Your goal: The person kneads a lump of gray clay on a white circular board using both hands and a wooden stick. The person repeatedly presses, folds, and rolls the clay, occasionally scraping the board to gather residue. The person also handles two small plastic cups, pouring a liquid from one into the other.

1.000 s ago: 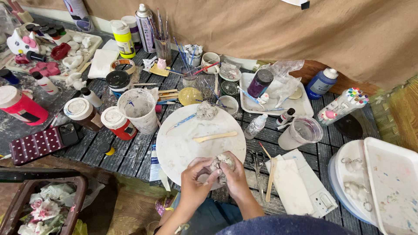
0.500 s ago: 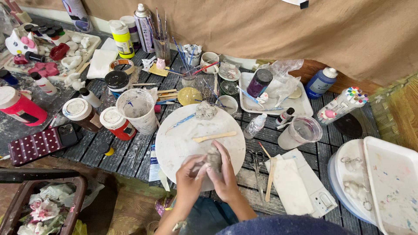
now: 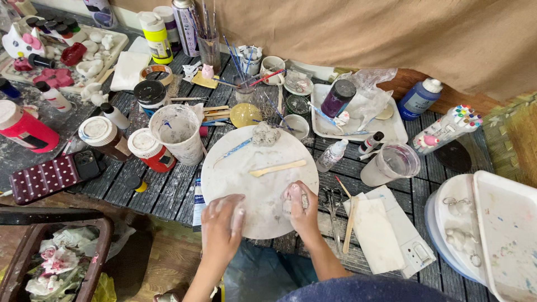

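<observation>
Both hands sit at the near rim of the round white board (image 3: 246, 184). The left hand (image 3: 224, 215) lies flat and spread on the board's lower-left edge, holding nothing. The right hand (image 3: 299, 204) is curled tight around a small grey clay lump (image 3: 295, 197) at the lower-right edge. The board's middle is mostly bare, with only a wooden stick (image 3: 278, 168) and a clay pile (image 3: 264, 134) at its far rim. Jars, a paint-smeared cup (image 3: 178, 133) and scissors (image 3: 330, 201) crowd the counter (image 3: 140, 190) on every side. Half a second ago the hands were pressed together over the clay; now they are parted.
</observation>
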